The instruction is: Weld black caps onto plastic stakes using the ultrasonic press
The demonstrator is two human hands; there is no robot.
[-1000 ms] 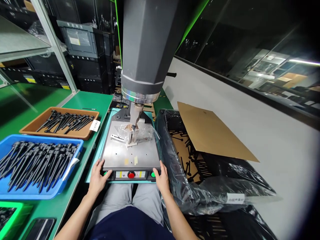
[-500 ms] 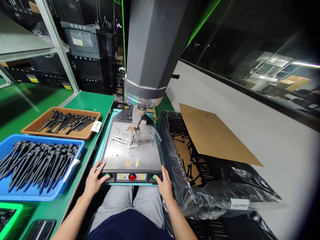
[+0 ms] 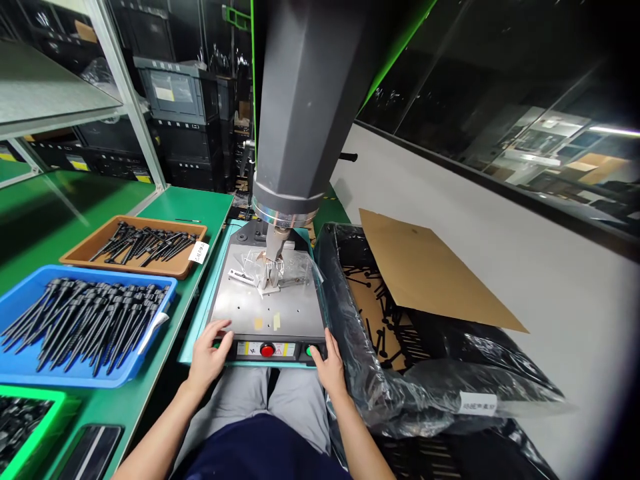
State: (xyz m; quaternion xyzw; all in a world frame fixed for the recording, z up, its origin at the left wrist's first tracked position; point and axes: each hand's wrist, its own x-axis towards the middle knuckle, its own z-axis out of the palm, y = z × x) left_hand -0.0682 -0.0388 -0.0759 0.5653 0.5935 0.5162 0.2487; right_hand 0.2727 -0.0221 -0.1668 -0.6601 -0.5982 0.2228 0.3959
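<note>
A grey press-like machine (image 3: pixel 295 100) stands before me, its metal horn (image 3: pixel 277 243) above a small fixture (image 3: pixel 270 283) wrapped in clear plastic on the steel base plate (image 3: pixel 250 315). What sits in the fixture is too small to make out. My left hand (image 3: pixel 211 353) is over the left front corner of the base, fingers apart, partly covering the left green button. At the right corner rests my right hand (image 3: pixel 329 363), fingers spread along the side and thumb at the right green button (image 3: pixel 309 351). Between them is a red button (image 3: pixel 267 350).
On the green bench (image 3: pixel 193 200) at left stand a blue tray (image 3: pixel 120 381) and a brown tray (image 3: pixel 75 257) of black screw-like parts, a green bin (image 3: pixel 55 400) and a dark phone-like slab (image 3: pixel 90 453). A plastic-lined box (image 3: pixel 353 333) with a cardboard sheet (image 3: pixel 430 273) is at right.
My left hand has lifted off the left green button and shifted right and up over the base's front edge. My right hand stays at its button. The view has turned slightly.
</note>
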